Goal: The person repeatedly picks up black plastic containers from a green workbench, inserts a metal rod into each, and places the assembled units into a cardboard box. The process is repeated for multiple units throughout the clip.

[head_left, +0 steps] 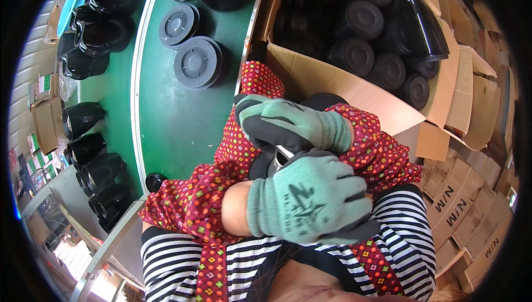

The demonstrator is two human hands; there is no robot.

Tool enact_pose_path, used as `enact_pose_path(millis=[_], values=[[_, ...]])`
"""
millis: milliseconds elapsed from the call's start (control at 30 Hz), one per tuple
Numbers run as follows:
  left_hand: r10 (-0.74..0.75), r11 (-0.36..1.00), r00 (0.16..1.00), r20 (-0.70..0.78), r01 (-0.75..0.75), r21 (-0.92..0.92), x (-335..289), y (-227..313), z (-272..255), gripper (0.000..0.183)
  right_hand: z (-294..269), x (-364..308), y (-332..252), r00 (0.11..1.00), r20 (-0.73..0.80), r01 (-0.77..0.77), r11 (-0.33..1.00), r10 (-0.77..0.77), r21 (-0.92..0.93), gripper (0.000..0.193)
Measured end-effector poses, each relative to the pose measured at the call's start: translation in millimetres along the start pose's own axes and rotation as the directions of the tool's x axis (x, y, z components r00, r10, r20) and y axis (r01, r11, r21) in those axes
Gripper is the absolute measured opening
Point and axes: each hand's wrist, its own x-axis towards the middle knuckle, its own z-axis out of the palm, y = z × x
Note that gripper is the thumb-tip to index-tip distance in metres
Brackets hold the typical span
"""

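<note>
Both my hands wear green knit gloves with black palms, and they meet in front of my lap. My left hand (310, 199) comes in from the left, its fingers curled toward the right. Just beyond it, my right hand (291, 123) reaches in from the right with bent fingers. Between them is a dark thing with a silvery edge (282, 154), mostly covered by the gloves, so its kind cannot be made out. Both hands are closed around it. Beside my arms lies the red patterned cloth (249, 116) of an apron and sleeves.
On the green table (177, 122) to the left stand two stacks of round black lids (197, 63). Glossy black pot-like housings (102, 171) line its far side. An open carton (354, 88) at the right holds black cylindrical parts (363, 19). Flattened cartons (457, 202) lie beyond.
</note>
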Motion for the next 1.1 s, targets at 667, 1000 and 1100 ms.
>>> enact_pose_path(millis=[667,1000,1100], values=[[0.224,0.963,0.933,-0.283,-0.256,-0.081,-59,-6,-42,0.023,-44,4,-50,0.755,-0.145,-0.603,0.764,0.64,0.229,0.037],[-0.272,0.501,0.822,-0.501,0.565,0.655,-192,-62,-34,0.016,-37,-34,-153,0.798,0.043,-0.59,0.793,0.601,-0.153,0.077],[-0.499,0.393,0.759,-0.417,0.628,0.672,-230,-95,-15,0.027,-20,-47,-150,0.816,-0.102,-0.578,0.804,0.568,-0.138,0.076]])
